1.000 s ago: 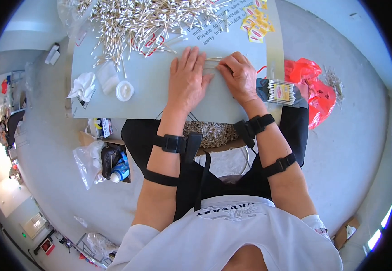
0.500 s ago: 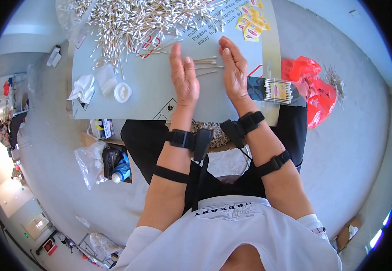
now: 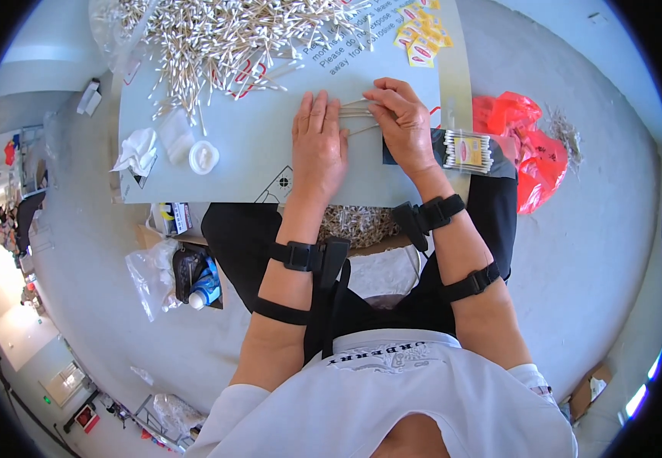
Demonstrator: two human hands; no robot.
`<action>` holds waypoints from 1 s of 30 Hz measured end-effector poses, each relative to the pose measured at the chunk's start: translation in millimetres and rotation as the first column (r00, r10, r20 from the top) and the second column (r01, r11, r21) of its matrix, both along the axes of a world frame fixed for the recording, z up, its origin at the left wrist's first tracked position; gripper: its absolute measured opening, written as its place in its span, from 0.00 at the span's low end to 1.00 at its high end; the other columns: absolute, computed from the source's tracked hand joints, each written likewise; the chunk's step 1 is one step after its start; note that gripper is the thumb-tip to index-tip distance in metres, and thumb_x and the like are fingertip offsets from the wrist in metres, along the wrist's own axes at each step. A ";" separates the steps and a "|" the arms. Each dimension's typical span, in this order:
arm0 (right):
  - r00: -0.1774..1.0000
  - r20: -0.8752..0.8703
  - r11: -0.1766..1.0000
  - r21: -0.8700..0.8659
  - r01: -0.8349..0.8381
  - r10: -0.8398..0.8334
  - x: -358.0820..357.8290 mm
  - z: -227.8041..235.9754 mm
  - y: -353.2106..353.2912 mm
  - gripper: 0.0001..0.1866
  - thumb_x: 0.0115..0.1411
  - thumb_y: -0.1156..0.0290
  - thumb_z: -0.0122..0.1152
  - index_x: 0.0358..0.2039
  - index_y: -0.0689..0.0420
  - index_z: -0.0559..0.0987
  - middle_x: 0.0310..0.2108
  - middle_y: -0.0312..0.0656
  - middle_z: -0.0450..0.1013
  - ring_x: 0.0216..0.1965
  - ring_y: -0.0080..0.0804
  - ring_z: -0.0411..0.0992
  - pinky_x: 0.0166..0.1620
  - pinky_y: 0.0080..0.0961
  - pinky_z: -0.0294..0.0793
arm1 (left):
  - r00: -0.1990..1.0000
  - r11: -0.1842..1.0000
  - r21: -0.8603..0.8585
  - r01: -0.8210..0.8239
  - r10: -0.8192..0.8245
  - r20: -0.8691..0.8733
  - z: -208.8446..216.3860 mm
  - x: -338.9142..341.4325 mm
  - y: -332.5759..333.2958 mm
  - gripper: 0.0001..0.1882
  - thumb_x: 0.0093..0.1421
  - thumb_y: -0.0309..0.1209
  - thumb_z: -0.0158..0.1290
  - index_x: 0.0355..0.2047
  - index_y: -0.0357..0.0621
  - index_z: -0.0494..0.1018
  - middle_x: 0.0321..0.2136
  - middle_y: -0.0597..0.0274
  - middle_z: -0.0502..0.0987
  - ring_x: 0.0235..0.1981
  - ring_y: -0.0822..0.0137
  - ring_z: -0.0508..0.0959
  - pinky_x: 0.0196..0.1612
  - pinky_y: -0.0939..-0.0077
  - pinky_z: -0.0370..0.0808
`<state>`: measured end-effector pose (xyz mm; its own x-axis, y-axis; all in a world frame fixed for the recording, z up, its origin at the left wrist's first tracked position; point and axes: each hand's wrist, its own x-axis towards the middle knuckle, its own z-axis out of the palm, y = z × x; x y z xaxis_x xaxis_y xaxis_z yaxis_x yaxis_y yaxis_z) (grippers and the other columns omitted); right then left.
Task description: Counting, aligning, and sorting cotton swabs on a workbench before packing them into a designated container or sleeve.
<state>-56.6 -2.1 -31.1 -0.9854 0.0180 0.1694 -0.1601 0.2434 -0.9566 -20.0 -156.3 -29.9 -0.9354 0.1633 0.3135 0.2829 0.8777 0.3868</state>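
Observation:
Several loose cotton swabs [image 3: 355,112] lie side by side across the gap between my hands on the tabletop. My left hand [image 3: 319,145] rests flat, palm down, fingers stretched out, by the swabs' left ends. With bent fingers, my right hand [image 3: 406,126] pinches at their right ends; the fingers partly hide the tips. Just right of that hand is a clear packet of cotton swabs [image 3: 468,150] with a yellow label, lying on dark film. A big heap of loose swabs [image 3: 216,46] spreads over the table's far left.
Yellow labels [image 3: 423,38] lie at the far right of the table [image 3: 232,168]. A small white round tub [image 3: 203,157] and crumpled tissue [image 3: 137,151] sit at the left. A red plastic bag [image 3: 533,160] is beyond the right edge. Below the front edge is a box of swabs [image 3: 358,225].
My left hand has turned from upright on its edge to palm down. My right hand has moved slightly right, its fingers now bent onto the swab ends.

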 end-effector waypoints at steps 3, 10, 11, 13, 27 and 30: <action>0.993 -0.116 0.982 0.191 -0.010 0.032 -7.1 -1.1 0.4 0.08 0.52 0.77 0.60 0.34 0.57 0.82 0.37 0.44 0.73 0.38 0.42 0.74 0.41 0.31 0.74 | 1.000 1.000 0.002 -0.014 0.014 -0.010 0.4 2.9 2.1 0.24 0.54 0.23 0.54 0.53 0.35 0.69 0.58 0.48 0.65 0.62 0.48 0.61 0.63 0.57 0.60; 0.994 -0.073 0.852 0.523 -0.027 0.076 -27.1 6.3 -5.7 0.03 0.52 0.71 0.60 0.27 0.56 0.78 0.27 0.42 0.72 0.30 0.44 0.73 0.33 0.35 0.72 | 0.998 1.000 0.002 -0.009 0.009 -0.068 -3.1 7.0 0.6 0.21 0.56 0.26 0.55 0.50 0.34 0.71 0.58 0.46 0.65 0.62 0.48 0.61 0.62 0.57 0.60; 0.996 -0.065 0.841 0.541 -0.016 0.061 -27.6 6.4 -6.7 0.04 0.53 0.70 0.60 0.26 0.56 0.77 0.27 0.41 0.72 0.30 0.44 0.73 0.33 0.36 0.72 | 0.998 1.000 0.000 -0.010 0.010 -0.068 -3.5 7.8 0.2 0.21 0.56 0.26 0.55 0.50 0.34 0.71 0.58 0.46 0.65 0.62 0.48 0.61 0.62 0.57 0.60; 0.996 -0.073 0.833 0.554 -0.006 0.055 -27.7 5.4 -6.4 0.03 0.53 0.71 0.60 0.27 0.55 0.77 0.27 0.41 0.72 0.30 0.44 0.73 0.33 0.36 0.72 | 0.998 1.000 -0.005 -0.011 0.011 -0.060 -2.2 9.1 0.8 0.20 0.55 0.26 0.55 0.48 0.34 0.72 0.57 0.46 0.66 0.62 0.48 0.62 0.62 0.57 0.60; 0.997 -0.054 0.961 0.273 -0.034 0.051 -19.7 5.4 7.2 0.06 0.49 0.73 0.63 0.29 0.56 0.78 0.28 0.42 0.72 0.30 0.42 0.74 0.33 0.34 0.74 | 0.988 0.985 0.159 -0.065 0.086 -0.130 -0.3 3.0 4.4 0.14 0.50 0.21 0.57 0.38 0.39 0.73 0.48 0.52 0.71 0.55 0.49 0.68 0.56 0.56 0.64; 0.990 0.078 0.973 0.188 -0.130 0.117 -3.7 17.6 14.7 0.05 0.48 0.75 0.64 0.27 0.58 0.78 0.27 0.42 0.72 0.30 0.40 0.74 0.33 0.32 0.73 | 0.986 0.983 0.165 -0.080 0.102 -0.132 -1.5 1.1 2.6 0.13 0.48 0.21 0.57 0.36 0.40 0.72 0.47 0.53 0.71 0.54 0.51 0.68 0.55 0.56 0.63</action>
<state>-60.3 12.6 -13.5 -0.9871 -0.1308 0.0923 -0.1383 0.4064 -0.9032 -18.9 -153.6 -31.4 -0.8894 0.0174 0.4567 0.2656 0.8328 0.4857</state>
